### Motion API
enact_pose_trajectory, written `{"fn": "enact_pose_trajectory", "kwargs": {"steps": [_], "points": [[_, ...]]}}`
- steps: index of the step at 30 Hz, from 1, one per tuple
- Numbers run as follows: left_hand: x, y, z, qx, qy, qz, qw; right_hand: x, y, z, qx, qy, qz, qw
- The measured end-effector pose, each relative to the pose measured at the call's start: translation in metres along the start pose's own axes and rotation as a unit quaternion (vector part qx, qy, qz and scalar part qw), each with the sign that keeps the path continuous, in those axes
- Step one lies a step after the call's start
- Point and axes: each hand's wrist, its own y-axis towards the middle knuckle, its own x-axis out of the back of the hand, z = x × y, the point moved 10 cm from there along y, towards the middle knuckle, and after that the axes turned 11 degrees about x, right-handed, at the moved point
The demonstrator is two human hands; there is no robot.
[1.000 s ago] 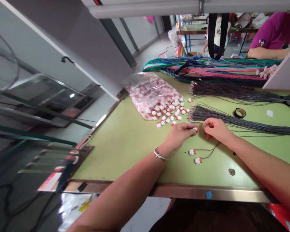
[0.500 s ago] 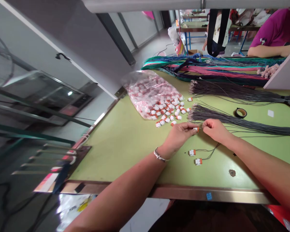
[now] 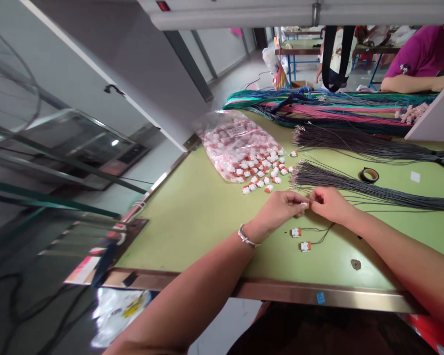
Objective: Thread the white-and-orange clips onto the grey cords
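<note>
Between the thumb and fingers of my left hand is a small white-and-orange connector housing. My right hand pinches a thin dark wire right at the orange end of that housing; the wire's tip is hidden by the fingers. Below the hands, two connectors with grey wires attached, one upper and one lower, lie on the green table. A bundle of dark wires with bare metal terminals stretches rightward just beyond my right hand.
A clear plastic bag spills loose connectors onto the table. Farther back lie a second dark wire bundle and coloured wires. A tape roll sits at right. Across the table is a person in a purple shirt.
My right hand has closed the small gap to the connector, bringing the wire up to its orange end. The camera view has shifted slightly.
</note>
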Motion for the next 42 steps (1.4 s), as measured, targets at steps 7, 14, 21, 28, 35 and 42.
{"fn": "enact_pose_trajectory", "kwargs": {"steps": [7,14,21,28,35,42], "points": [[-0.023,-0.032,-0.028,-0.114,0.253,0.177,0.944,0.023,0.013,0.017,0.049,-0.248,-0.063,0.966],[0.036,-0.011,-0.041,-0.187,0.282,-0.173,0.925,-0.005,0.012,0.025,0.115,-0.328,0.0,0.938],[0.11,-0.028,-0.052,-0.154,0.195,-0.328,0.911,-0.004,0.008,0.031,0.155,-0.197,-0.039,0.967],[0.113,-0.024,-0.042,-0.07,0.288,-0.33,0.896,0.018,0.007,0.015,0.091,-0.11,-0.132,0.981],[0.072,-0.003,-0.028,-0.097,0.433,-0.267,0.856,-0.02,0.013,0.027,0.099,-0.278,0.024,0.955],[0.088,-0.011,-0.025,-0.072,0.15,-0.213,0.963,0.004,0.016,0.009,0.029,-0.129,-0.047,0.99]]}}
